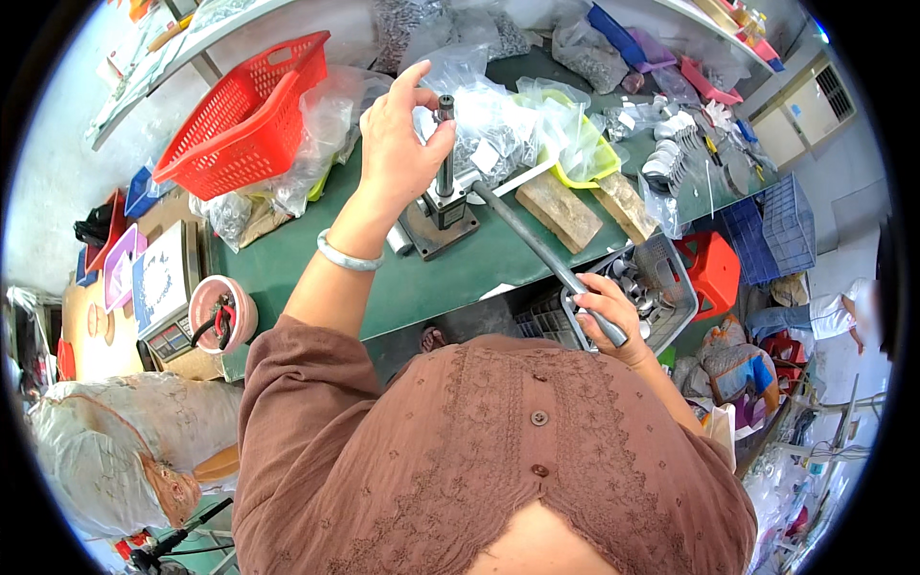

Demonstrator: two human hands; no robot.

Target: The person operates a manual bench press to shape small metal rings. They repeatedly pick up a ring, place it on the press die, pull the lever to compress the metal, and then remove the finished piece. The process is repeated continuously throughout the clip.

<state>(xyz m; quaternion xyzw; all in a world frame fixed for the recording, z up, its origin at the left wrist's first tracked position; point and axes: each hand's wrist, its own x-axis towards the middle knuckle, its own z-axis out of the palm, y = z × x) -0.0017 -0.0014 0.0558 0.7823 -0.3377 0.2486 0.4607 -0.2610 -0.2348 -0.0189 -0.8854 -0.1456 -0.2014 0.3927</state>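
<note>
A small hand-operated lever press (447,206) stands on the green worktable, with a dark vertical shaft rising from its square base. My right hand (610,311) is wrapped round the end of its long grey lever handle (537,240), which slants from the press toward me. Beside the top of the shaft is my left hand (402,139), raised with thumb and fingers curved and apart. Its thumb is close to the shaft; whether they touch I cannot tell. Nothing shows between its fingers. A short metal cylinder (400,239) lies left of the base.
Clear plastic bags (489,125) of parts crowd behind the press, beside a red basket (244,125) and a yellow-green basket (599,158). Wooden blocks (559,211) lie to the right. A grey crate (671,278) of metal parts sits below the table edge. A pink tub (244,307) holds pliers.
</note>
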